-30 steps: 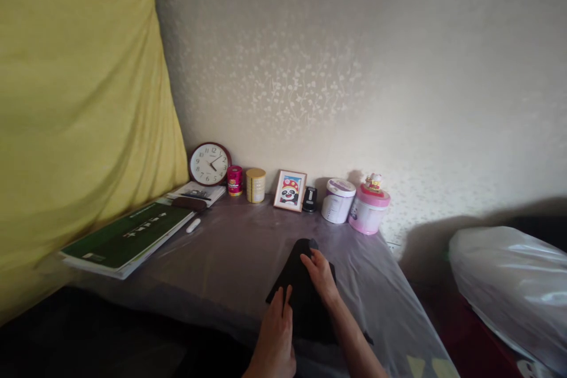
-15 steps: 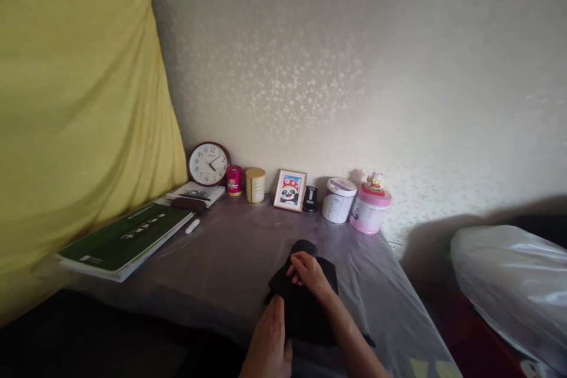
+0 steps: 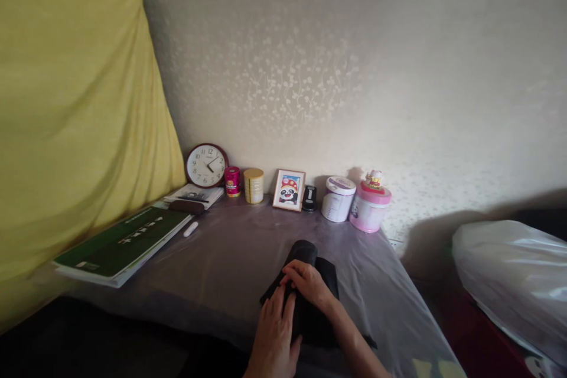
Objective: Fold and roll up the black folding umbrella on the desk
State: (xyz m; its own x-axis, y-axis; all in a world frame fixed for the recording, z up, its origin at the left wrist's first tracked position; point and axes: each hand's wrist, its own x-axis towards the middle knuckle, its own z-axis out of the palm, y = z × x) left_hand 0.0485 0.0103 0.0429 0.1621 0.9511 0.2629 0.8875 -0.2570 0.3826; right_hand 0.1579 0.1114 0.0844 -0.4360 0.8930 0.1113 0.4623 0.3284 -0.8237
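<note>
The wall [image 3: 283, 71] fills the back; a yellow curtain [image 3: 80, 118] hangs at left. On the grey table [image 3: 221, 266], a green book [image 3: 124, 242] lies at left and the black cloth [image 3: 310, 320] at the near side, right of centre. The left hand [image 3: 275, 328] and right hand [image 3: 310, 286] rest on the cloth, close together; whether either grips it, I cannot tell. Beyond stand a clock [image 3: 207, 164], pink tub [image 3: 367, 214] and, on the tub, a figurine [image 3: 374, 180].
</note>
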